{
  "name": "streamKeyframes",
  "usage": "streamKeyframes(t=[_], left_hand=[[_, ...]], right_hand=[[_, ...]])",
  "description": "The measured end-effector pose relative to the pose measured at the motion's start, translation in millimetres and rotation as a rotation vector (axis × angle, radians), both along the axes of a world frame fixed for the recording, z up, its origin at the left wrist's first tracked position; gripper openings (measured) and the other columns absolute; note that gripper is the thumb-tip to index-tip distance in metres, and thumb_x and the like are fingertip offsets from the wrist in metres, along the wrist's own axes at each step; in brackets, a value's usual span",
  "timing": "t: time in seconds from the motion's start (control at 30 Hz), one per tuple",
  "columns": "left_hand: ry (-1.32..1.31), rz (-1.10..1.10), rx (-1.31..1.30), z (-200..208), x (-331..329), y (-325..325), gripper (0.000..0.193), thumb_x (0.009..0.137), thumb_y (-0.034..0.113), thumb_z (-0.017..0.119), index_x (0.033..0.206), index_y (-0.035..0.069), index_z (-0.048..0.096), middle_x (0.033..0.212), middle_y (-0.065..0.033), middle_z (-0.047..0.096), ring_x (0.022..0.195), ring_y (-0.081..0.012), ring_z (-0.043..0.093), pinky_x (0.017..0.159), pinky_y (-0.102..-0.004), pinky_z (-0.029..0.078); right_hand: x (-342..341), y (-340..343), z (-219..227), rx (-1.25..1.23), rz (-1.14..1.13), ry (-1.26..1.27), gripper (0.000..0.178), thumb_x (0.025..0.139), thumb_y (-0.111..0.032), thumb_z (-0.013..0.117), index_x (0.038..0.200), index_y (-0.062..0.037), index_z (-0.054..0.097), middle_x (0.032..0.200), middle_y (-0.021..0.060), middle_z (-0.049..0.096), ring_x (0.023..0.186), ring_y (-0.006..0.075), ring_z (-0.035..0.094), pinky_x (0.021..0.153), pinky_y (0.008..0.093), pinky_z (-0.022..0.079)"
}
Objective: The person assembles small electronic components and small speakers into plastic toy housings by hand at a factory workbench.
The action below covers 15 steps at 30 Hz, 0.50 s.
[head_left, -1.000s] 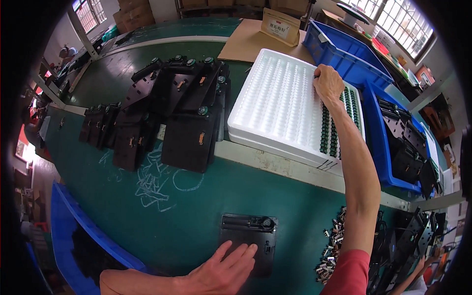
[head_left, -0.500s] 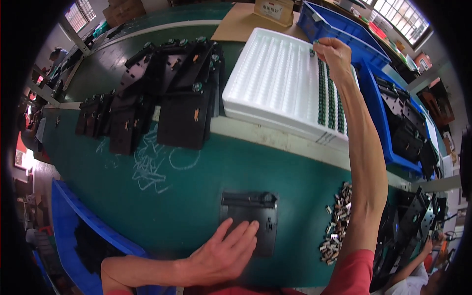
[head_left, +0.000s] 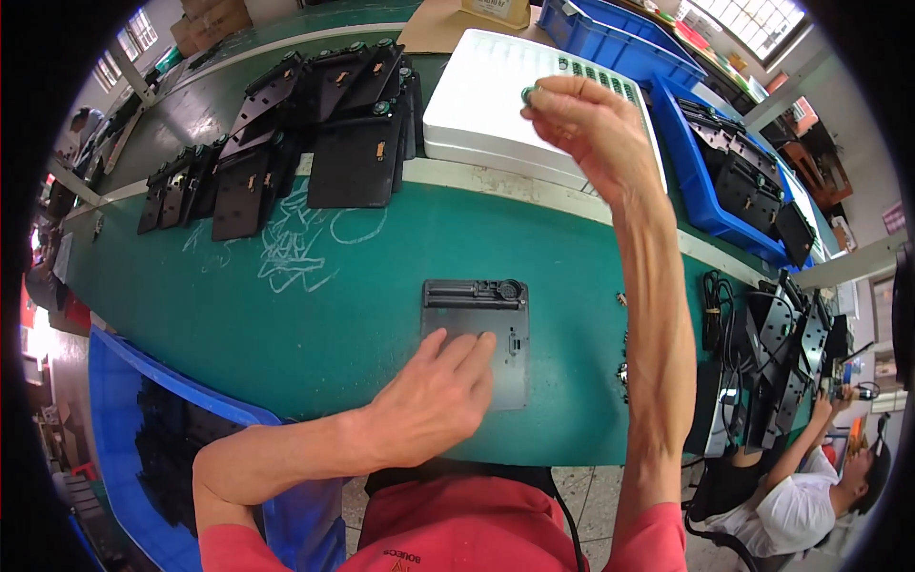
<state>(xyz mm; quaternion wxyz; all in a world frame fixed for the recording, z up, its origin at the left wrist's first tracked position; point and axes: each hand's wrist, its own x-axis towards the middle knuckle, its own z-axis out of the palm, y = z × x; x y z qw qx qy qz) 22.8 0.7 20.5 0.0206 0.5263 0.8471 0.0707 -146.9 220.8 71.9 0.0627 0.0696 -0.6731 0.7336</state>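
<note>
A flat black plastic panel lies on the green table before me, with a long slot and a round recess along its far edge. My left hand rests on the panel's near left part, its fingers stretched out. Raised over the near side of the white foam tray, my right hand pinches a small round green part between thumb and fingertips. Rows of similar green parts fill the tray's right side, partly hidden by this hand.
Black panels with green round parts are stacked at the far left. Blue bins stand at the lower left, right and far back. Small metal pieces lie beside my right forearm. A co-worker sits at the right.
My right hand has moved left and toward me from the tray's rows, carrying the green part. The view has tipped down. My left hand still rests on the panel.
</note>
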Motion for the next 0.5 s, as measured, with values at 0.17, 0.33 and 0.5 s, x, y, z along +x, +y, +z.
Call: streamKeyframes(t=[0.17,0.33,0.5], left_hand=[[-0.011,0.018,-0.01,-9.8,4.3,-8.5,0.043,0.068,0.004,0.066,0.109,-0.009,0.061,0.134,-0.0278,0.05,0.123,-0.0375,0.051,0.102,-0.0515,0.042],[-0.016,0.017,-0.005,-8.4,3.8,-7.0,0.041,0.068,0.003,0.066,0.107,-0.008,0.062,0.134,-0.0261,0.05,0.122,-0.036,0.051,0.103,-0.0508,0.042],[-0.025,0.019,0.022,-10.4,4.2,-6.6,0.038,0.068,0.003,0.065,0.105,-0.006,0.062,0.132,-0.025,0.051,0.121,-0.0355,0.052,0.103,-0.0502,0.042]], right_hand=[[61.9,-23.0,-12.6,0.007,0.116,-0.178,0.025,0.083,-0.009,0.074,0.105,0.0028,0.068,0.09,0.0107,0.071,0.084,0.0175,0.068,0.078,0.0296,0.054],[103.5,-18.7,-42.7,0.003,0.175,-0.293,0.029,0.083,-0.008,0.073,0.11,0.0015,0.069,0.093,0.0101,0.071,0.085,0.017,0.068,0.08,0.0296,0.053],[119.9,-8.9,-68.1,-0.054,0.237,-0.311,0.033,0.078,0.003,0.072,0.11,0.0027,0.068,0.097,0.011,0.071,0.086,0.0152,0.067,0.082,0.0275,0.054]])
